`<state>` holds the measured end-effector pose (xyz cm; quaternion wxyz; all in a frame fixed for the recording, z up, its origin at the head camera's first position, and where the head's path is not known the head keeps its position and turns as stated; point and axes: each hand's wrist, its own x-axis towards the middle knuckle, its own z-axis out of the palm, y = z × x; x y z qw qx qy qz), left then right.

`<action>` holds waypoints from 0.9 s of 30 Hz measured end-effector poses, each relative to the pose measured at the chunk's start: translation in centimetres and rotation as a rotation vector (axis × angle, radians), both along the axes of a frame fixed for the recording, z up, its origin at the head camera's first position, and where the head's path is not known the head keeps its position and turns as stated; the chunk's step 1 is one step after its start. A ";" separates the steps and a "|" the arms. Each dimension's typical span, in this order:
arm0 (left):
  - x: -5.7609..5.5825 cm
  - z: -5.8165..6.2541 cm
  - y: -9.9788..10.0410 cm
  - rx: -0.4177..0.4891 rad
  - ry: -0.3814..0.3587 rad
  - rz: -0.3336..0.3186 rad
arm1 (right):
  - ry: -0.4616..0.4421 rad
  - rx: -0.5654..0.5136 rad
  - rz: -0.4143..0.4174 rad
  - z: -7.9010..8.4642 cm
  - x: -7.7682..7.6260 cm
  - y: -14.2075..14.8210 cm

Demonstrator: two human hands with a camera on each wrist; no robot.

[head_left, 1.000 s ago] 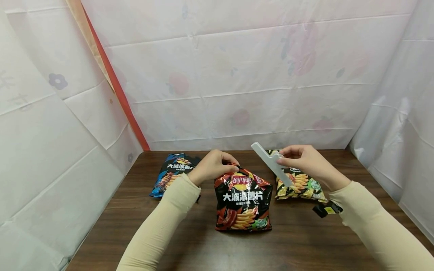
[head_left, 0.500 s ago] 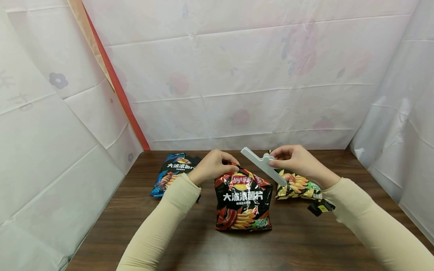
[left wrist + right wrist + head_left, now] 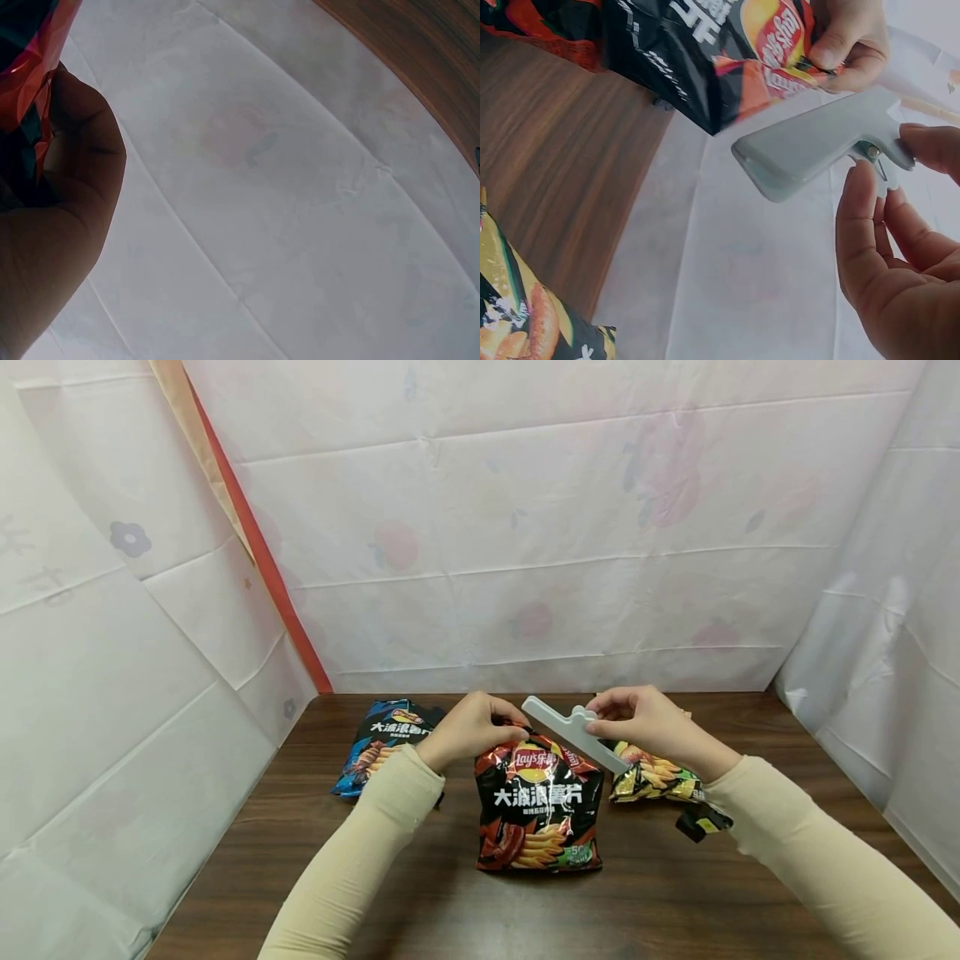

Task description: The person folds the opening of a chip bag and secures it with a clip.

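Note:
A red and black chip bag stands upright at the middle of the table in the head view. My left hand pinches its top left corner between thumb and fingers. In the right wrist view the bag's top edge is folded over. My right hand holds a pale grey bag clip by its handles, thumb on one side and fingers on the other. The clip's long bar slants across, close to the bag's top right edge; whether it touches the bag I cannot tell. The left wrist view shows the left hand on the crinkled red foil.
A blue and black chip bag lies to the left, partly behind the left arm. A yellow and black chip bag lies to the right beneath the right hand. White patterned sheets surround the wooden table.
My right hand has moved left and slightly down with the clip, bringing the clip's bar close to the bag's top. The left hand and the red and black bag have stayed put.

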<state>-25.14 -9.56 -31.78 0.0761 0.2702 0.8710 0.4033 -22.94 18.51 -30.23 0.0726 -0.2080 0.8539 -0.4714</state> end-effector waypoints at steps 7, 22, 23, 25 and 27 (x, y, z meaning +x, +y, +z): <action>0.0 0.0 0.0 0.011 -0.017 0.000 | 0.049 0.015 0.006 -0.6 0.1 0.0; 0.1 -0.1 0.1 0.018 -0.013 0.001 | 0.144 0.040 -0.009 -1.2 0.5 0.4; 0.1 -0.1 0.1 0.018 -0.012 0.000 | 0.150 0.033 -0.009 -1.2 0.5 0.4; 0.1 -0.1 0.1 0.017 -0.009 -0.001 | 0.162 0.011 -0.006 -1.3 0.6 0.4; 0.1 -0.1 0.1 0.016 -0.006 -0.003 | 0.169 -0.017 0.000 -1.3 0.7 0.4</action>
